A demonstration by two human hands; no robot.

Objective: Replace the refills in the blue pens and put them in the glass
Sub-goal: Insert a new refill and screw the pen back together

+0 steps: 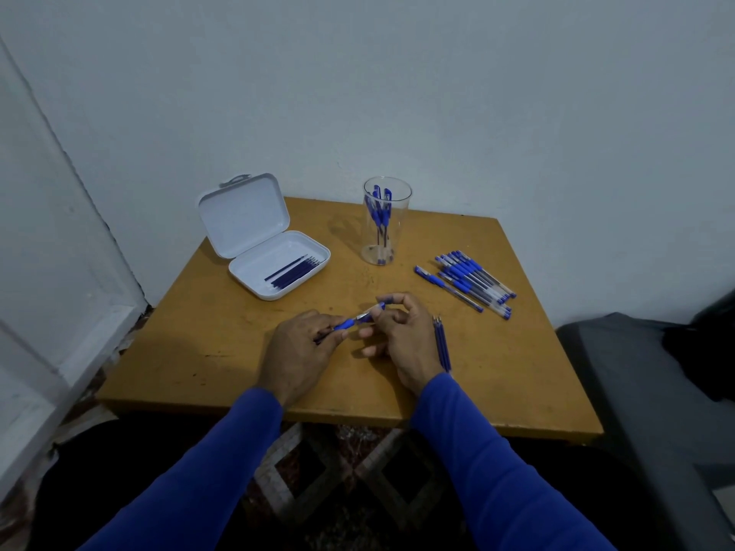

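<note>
Both hands hold one blue pen [360,318] above the middle of the wooden table [199,351]. My left hand [296,351] grips its grip end, and my right hand [401,336] pinches the far end with curled fingers. A clear glass [386,222] with several blue pens stands at the back centre. To its right lies a pile of several blue pens [471,280]. An open white case [270,248] at the back left holds several dark blue refills [294,270]. A few loose refills [442,344] lie just right of my right hand.
The table stands in a corner, with a white wall behind it and a white door frame [59,272] to the left. A dark grey seat [644,391] is at the right. Patterned floor [350,471] shows under the near table edge.
</note>
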